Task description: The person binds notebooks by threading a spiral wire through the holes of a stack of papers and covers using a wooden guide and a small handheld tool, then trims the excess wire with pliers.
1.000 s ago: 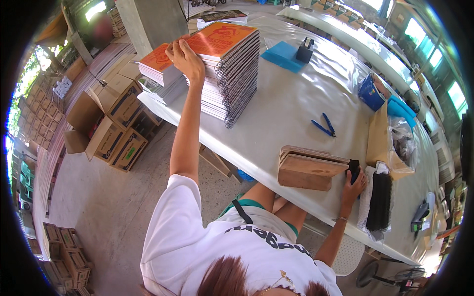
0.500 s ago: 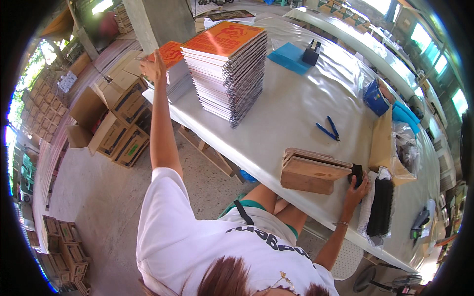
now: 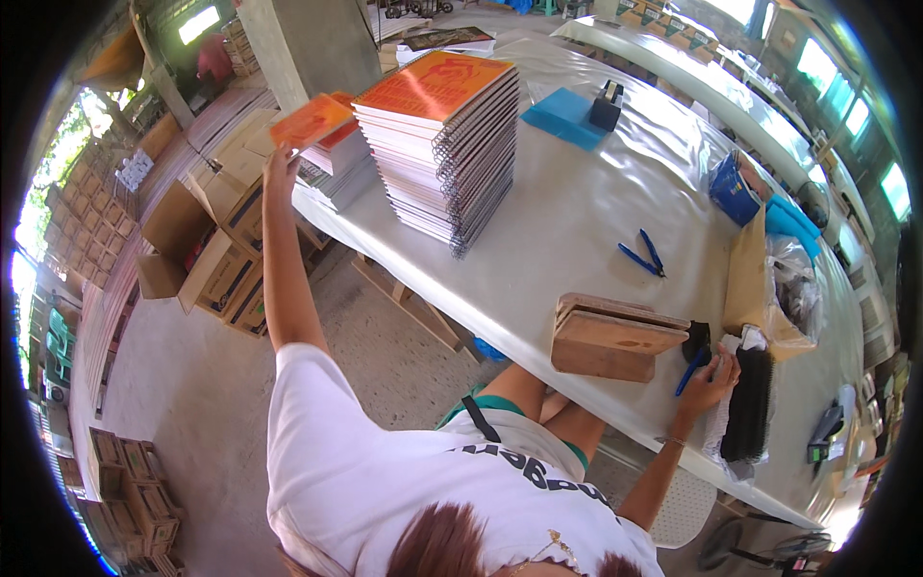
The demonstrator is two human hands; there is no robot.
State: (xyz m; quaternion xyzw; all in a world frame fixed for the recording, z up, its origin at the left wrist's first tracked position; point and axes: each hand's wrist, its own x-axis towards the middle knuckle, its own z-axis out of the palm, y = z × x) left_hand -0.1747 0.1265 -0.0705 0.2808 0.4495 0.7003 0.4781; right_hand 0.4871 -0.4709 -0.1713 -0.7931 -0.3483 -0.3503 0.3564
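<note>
Shown pinching an orange cover (image 3: 311,121) in left hand (image 3: 280,167), blue tool (image 3: 688,375) in right hand (image 3: 714,380), with spiral-bound books (image 3: 437,144) between.

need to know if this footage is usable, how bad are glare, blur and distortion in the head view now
Head view: fisheye bends the table's long edges inside a dark rim; same view, glare streaks its rippled cover and the upper-right windows are blown out; also there, the orange booklet at the left hand looks slightly soft.
</note>
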